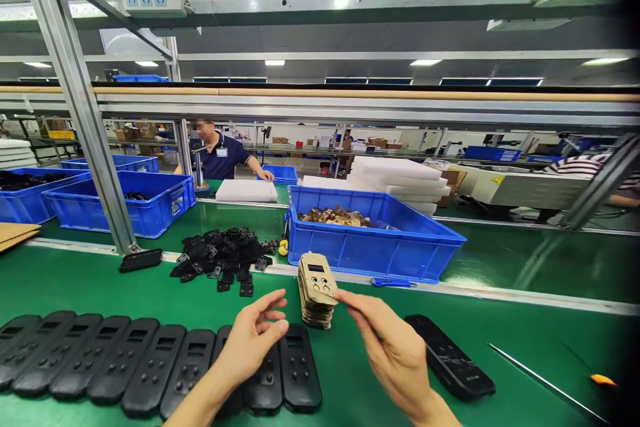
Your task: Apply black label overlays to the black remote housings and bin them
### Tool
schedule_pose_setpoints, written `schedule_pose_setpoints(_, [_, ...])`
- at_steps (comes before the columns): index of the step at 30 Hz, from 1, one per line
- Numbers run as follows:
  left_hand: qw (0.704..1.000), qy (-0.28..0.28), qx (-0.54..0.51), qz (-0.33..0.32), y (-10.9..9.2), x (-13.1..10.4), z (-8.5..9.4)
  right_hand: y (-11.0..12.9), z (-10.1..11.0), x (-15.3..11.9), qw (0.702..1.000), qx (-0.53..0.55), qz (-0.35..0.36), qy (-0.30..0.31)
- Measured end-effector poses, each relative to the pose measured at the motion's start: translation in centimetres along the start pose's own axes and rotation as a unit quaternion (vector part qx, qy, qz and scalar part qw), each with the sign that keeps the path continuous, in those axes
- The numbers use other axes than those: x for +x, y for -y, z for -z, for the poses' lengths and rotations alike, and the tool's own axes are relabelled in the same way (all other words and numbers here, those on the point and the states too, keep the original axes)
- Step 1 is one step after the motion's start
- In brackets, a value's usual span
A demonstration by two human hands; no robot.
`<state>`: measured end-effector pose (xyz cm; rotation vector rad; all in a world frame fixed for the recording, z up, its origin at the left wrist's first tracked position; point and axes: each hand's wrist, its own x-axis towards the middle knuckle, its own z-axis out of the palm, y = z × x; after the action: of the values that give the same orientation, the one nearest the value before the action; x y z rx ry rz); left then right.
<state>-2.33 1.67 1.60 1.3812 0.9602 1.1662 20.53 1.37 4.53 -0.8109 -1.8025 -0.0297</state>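
Note:
A stack of thin beige face plates [318, 280] with a dark window and round holes stands in front of me. My right hand [395, 347] has its fingertips pinched at the lower right corner of the top plate; the thumb is mostly hidden. My left hand [255, 337] is held left of the stack, fingers curved and apart, with nothing in it. Beneath it, a row of black handset-shaped housings [153, 370] runs leftward along the table, partly covered by my hand and forearm. Another black housing [450, 357] lies apart, right of my right hand.
Small black plates [223, 253] are heaped behind the row. A blue bin [370, 247] with brownish parts stands behind the stack, a blue tool [393, 283] before it. A metal rod [545, 380] lies at right. Across the bench, a person [223, 157] works beside white foam [247, 191].

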Motion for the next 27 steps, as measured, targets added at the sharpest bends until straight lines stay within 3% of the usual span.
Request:
schedule_pose_setpoints(2, [0.998, 0.013, -0.060, 0.006, -0.2, -0.3, -0.8, 0.9, -0.6, -0.9, 0.984, 0.079, -0.153, -0.036])
schedule_pose_setpoints(4, [0.997, 0.015, -0.079, 0.019, -0.5, -0.5, -1.3, 1.3, -1.3, -1.6, 0.952, 0.159, -0.261, -0.031])
schedule_pose_setpoints(8, [0.997, -0.002, -0.063, 0.049, -1.2, -0.4, -0.5, 0.5, -1.7, -2.0, 0.906, 0.260, -0.331, 0.051])
schedule_pose_setpoints(11, [0.995, -0.042, -0.071, 0.056, -2.1, -0.1, 0.9, -0.2, -0.7, -1.6, 0.909, 0.269, -0.317, 0.037])
schedule_pose_setpoints(14, [0.994, -0.034, -0.059, 0.088, -2.8, -0.2, 1.5, 0.4, 0.5, -1.2, 0.972, 0.120, -0.202, 0.011])
schedule_pose_setpoints(16, [0.993, 0.005, -0.041, 0.110, -2.9, -0.6, 1.1, 1.4, 0.8, -1.3, 0.995, -0.018, -0.077, 0.060])
schedule_pose_setpoints(18, [0.989, 0.048, -0.045, 0.131, -2.9, -1.1, 0.3, 2.5, 0.7, -1.5, 0.984, -0.079, -0.001, 0.157])
schedule_pose_setpoints(20, [0.983, 0.088, -0.071, 0.145, -2.9, -1.5, -0.4, 3.2, 0.2, -1.9, 0.965, -0.053, -0.004, 0.259])
schedule_pose_setpoints(22, [0.973, 0.118, -0.118, 0.156, -2.9, -1.8, -0.9, 3.5, -0.6, -2.3, 0.947, 0.020, -0.050, 0.316])
schedule_pose_setpoints(24, [0.959, 0.141, -0.176, 0.171, -2.8, -2.0, -1.4, 3.3, -1.4, -2.9, 0.941, 0.093, -0.084, 0.313])
schedule_pose_setpoints(27, [0.939, 0.157, -0.239, 0.190, -2.7, -2.2, -2.0, 2.7, -2.0, -3.8, 0.951, 0.170, -0.089, 0.243])
